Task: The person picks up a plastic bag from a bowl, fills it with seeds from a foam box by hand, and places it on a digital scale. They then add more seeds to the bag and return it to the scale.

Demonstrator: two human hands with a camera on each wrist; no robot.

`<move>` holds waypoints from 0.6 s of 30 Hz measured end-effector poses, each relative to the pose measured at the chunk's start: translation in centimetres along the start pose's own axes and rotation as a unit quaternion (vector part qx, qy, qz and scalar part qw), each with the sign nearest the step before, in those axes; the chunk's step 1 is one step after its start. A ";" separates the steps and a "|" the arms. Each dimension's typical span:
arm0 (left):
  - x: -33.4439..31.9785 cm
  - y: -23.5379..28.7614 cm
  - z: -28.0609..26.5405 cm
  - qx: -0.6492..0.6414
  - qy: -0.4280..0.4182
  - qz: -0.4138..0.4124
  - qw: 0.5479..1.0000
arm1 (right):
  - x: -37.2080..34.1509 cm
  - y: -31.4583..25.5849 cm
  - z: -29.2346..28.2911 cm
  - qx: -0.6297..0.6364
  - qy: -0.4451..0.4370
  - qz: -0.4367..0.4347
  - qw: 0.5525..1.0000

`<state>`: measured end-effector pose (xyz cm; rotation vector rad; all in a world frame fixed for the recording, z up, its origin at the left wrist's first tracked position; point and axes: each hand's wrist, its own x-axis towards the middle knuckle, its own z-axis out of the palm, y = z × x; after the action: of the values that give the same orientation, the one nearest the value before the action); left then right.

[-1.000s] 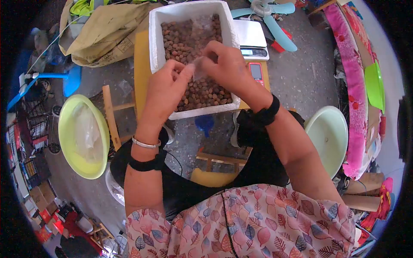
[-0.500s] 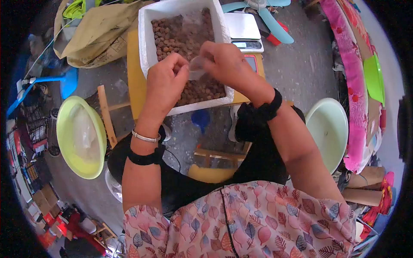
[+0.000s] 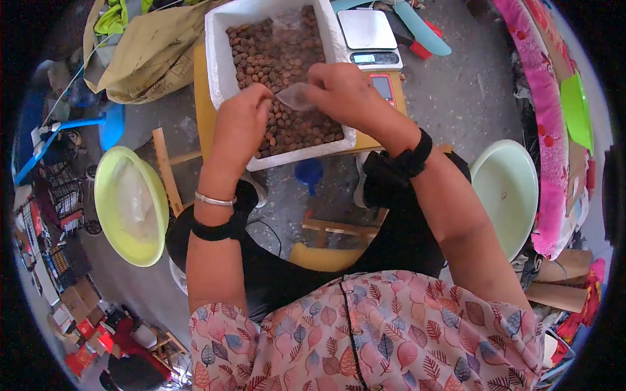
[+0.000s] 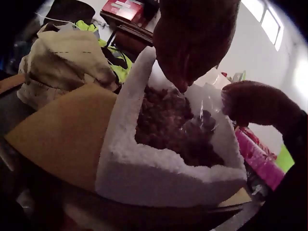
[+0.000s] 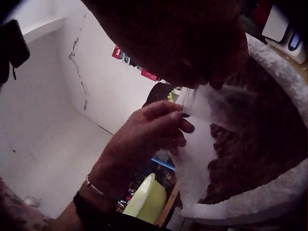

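Note:
A small clear plastic bag [image 3: 295, 97] stretches between my two hands, over a white foam box [image 3: 218, 62] filled with brown, nut-like pieces [image 3: 297, 133]. My right hand [image 3: 352, 96] grips the bag on its right side. At the bag's left corner, my left hand [image 3: 241, 120] pinches the film between thumb and fingertips; the right wrist view shows this left hand [image 5: 147, 130] at the bag's edge [image 5: 207, 103]. The bag [image 4: 201, 120] hangs see-through over the pieces in the left wrist view. Another clear bag [image 3: 287, 21] lies on the pieces near the far wall.
The box stands on a yellowish board [image 3: 203, 124]. To its right are a white digital scale [image 3: 368, 31] and a red device [image 3: 383, 88] with a screen. A yellow-green basin [image 3: 104, 208] stands left, a pale green basin [image 3: 508, 195] right. A tan sack [image 3: 153, 55] lies at the far left.
My hands have drawn slightly apart, so the bag shows more plainly between them. The left fingertips now sit at its corner. The head view has shifted a little.

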<state>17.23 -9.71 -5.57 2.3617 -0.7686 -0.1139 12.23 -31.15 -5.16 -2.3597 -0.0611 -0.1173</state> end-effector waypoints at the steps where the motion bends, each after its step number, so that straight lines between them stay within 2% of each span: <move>1: -0.2 -0.5 0.8 0.020 -0.021 0.024 0.999 | 0.0 0.1 0.1 0.004 0.003 0.001 1.000; 2: -0.4 -0.9 1.4 0.039 -0.042 0.049 0.997 | -0.1 0.1 0.1 0.008 0.001 0.004 1.000; 8: -1.0 -1.9 4.7 0.171 -0.117 -0.028 0.978 | -0.3 0.4 0.1 0.020 0.013 0.001 1.000; 11: -0.9 -0.7 4.4 0.177 -0.101 -0.043 0.978 | -0.4 0.4 -0.3 0.027 0.006 0.000 1.000; 18: -1.0 -1.7 4.7 0.181 -0.115 -0.039 0.976 | -0.3 0.6 -0.4 0.047 0.005 0.007 0.999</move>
<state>16.04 -10.69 -10.38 2.7600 -0.8667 -0.3083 11.96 -31.86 -5.30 -2.2643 -0.0434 -0.1169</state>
